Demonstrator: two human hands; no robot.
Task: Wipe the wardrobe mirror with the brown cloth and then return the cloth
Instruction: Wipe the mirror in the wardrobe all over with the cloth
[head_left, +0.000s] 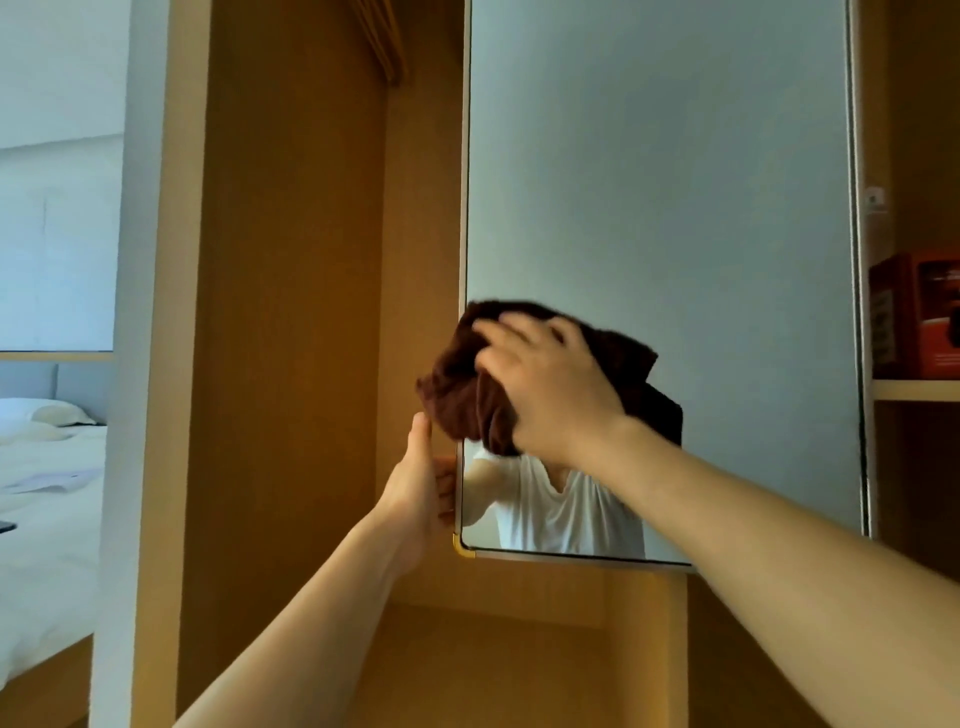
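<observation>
The wardrobe mirror (665, 182) is a tall framed panel in front of me, hanging in the wooden wardrobe. My right hand (545, 384) presses the bunched brown cloth (457, 384) against the glass near the mirror's lower left edge, fingers spread over the cloth. Part of the cloth hangs past the left frame. My left hand (421, 483) grips the mirror's left edge just below the cloth, thumb up along the frame and fingers wrapped behind it. The glass reflects a white T-shirt and an arm low down.
The open wardrobe bay (291, 312) lies left of the mirror, with a wooden shelf (493, 660) below. A red box (919, 317) stands on a shelf at the right. A bed (47, 493) with white linen is at the far left.
</observation>
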